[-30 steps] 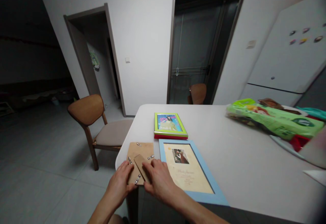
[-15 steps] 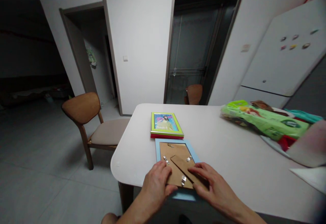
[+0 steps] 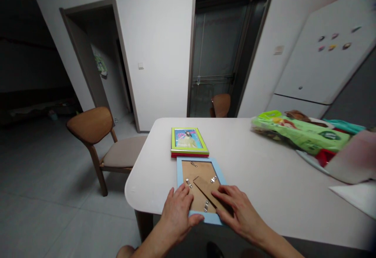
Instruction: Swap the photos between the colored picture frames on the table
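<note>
A light blue picture frame [image 3: 179, 174] lies face down near the front edge of the white table [image 3: 258, 179]. A brown backing board [image 3: 199, 175] with small metal clips and a fold-out stand sits inside it. My left hand [image 3: 177, 212] rests flat on the frame's near left corner, fingers spread on the board, thumb along the front rail. My right hand [image 3: 238, 210] lies flat on the board's near right part, fingers stretched over the stand. Neither hand grips anything. Just behind the blue frame lies a green frame [image 3: 188, 140] stacked on a red one.
A green plastic package [image 3: 296, 134] and other wrapped items lie at the table's right, with pale sheets [image 3: 352, 195] near the right edge. A wooden chair [image 3: 102, 132] stands left of the table. A white fridge [image 3: 323, 54] is at the back right.
The brown backing board has gone from the bare table left of the blue frame into the frame, covering the picture. Both hands moved right with it and now press it flat.
</note>
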The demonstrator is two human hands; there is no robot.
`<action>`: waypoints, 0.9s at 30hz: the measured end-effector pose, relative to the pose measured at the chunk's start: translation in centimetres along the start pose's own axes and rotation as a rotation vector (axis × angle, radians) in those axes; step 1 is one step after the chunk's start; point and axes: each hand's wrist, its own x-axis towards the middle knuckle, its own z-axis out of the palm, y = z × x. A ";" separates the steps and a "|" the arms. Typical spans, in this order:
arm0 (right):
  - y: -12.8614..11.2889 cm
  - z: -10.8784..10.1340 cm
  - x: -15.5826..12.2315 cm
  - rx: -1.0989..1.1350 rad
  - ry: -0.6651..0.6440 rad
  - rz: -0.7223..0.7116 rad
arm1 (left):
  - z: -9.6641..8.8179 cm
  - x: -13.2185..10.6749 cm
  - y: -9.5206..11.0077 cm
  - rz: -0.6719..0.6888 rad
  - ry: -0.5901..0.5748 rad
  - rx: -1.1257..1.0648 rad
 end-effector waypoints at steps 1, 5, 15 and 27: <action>-0.1 -0.2 0.1 -0.006 -0.007 -0.005 | 0.0 0.0 0.1 0.002 -0.003 0.000; 0.2 -0.6 1.2 -0.058 0.005 0.013 | 0.3 -0.2 0.1 0.020 0.011 -0.015; 1.5 0.2 3.9 -0.241 0.021 0.099 | 1.2 -0.3 -0.2 0.068 0.063 -0.024; 1.1 0.0 3.2 -0.163 0.080 0.077 | 1.3 -0.4 -0.2 0.062 0.067 -0.027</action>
